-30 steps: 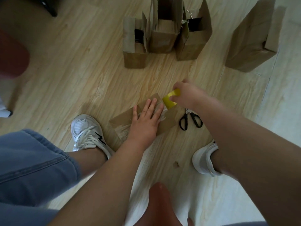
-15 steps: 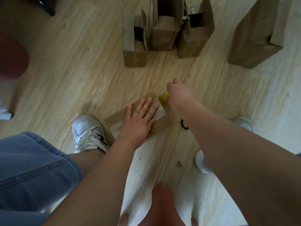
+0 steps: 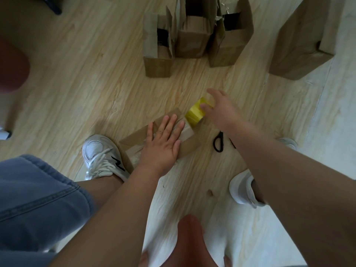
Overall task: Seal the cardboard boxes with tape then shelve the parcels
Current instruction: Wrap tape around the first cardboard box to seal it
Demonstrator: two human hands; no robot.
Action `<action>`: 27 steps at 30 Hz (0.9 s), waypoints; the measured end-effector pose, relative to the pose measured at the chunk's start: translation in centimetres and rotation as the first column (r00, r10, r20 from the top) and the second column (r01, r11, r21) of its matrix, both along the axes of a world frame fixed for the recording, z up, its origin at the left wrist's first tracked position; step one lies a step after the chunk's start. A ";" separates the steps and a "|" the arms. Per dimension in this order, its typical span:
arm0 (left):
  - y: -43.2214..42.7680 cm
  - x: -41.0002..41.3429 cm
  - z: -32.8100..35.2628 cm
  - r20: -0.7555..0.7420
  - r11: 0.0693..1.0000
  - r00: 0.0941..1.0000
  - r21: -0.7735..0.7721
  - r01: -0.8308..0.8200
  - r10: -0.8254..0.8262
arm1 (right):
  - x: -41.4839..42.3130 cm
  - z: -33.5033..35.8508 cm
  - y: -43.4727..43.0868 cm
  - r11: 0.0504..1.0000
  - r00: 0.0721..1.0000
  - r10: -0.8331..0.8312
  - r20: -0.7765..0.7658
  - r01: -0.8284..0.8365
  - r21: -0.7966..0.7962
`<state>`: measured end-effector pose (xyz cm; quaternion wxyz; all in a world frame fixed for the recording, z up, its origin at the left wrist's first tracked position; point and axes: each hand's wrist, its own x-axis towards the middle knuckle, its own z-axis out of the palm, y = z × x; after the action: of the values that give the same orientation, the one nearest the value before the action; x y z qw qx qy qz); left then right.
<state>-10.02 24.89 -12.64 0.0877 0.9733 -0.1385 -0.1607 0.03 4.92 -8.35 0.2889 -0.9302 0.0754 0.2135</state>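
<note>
Small cardboard box [image 3: 133, 140] on floor, probably light, stiff-walled, apt to slide | left hand [image 3: 163, 145] flat, fingers straight, pressing its top | right hand [image 3: 223, 114] touching yellow tape roll [image 3: 194, 115] at box's far end, grip unclear | best grasped across side walls.

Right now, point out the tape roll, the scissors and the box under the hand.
tape roll [image 3: 195, 115]: head view, yellow outer side.
scissors [image 3: 221, 136]: head view, black arm above the handle loop.
box [image 3: 133, 138]: head view, bare cardboard top, left end.
</note>
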 end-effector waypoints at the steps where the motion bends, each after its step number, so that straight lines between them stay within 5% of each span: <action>1: 0.0 0.0 -0.1 0.004 1.000 1.000 -0.002 -0.001 0.001 | -0.6 -0.2 -0.7 0.992 0.992 -0.124 0.018 0.124 0.003; 4: 0.0 0.0 -0.2 0.000 1.000 1.000 0.003 0.001 -0.001 | -2.8 -1.2 -3.0 0.929 0.925 -0.368 -0.091 0.362 -0.078; 8: 0.0 0.0 -0.3 0.008 1.000 1.000 0.013 0.002 -0.003 | -6.6 -3.7 -4.2 0.945 0.895 -0.314 -0.318 0.261 -0.199; 16: -0.1 0.2 -0.4 0.012 1.000 1.000 0.014 0.004 -0.004 | -8.0 -4.7 -3.3 0.927 0.945 -0.242 -0.219 0.159 -0.339; 22: 0.0 0.3 -0.5 0.005 1.000 1.000 0.007 0.011 -0.011 | -7.1 -5.5 -3.8 0.921 0.914 -0.227 -0.336 0.090 -0.379; 27: 0.0 0.3 -0.3 0.032 0.999 0.999 0.027 0.020 -0.021 | -6.8 -5.1 -3.7 0.943 0.892 -0.277 -0.356 0.183 -0.277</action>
<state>-9.71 24.86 -12.98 0.0709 0.9754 -0.1477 -0.1478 -6.79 1.18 -13.42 0.1788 -0.8808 0.2666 0.3480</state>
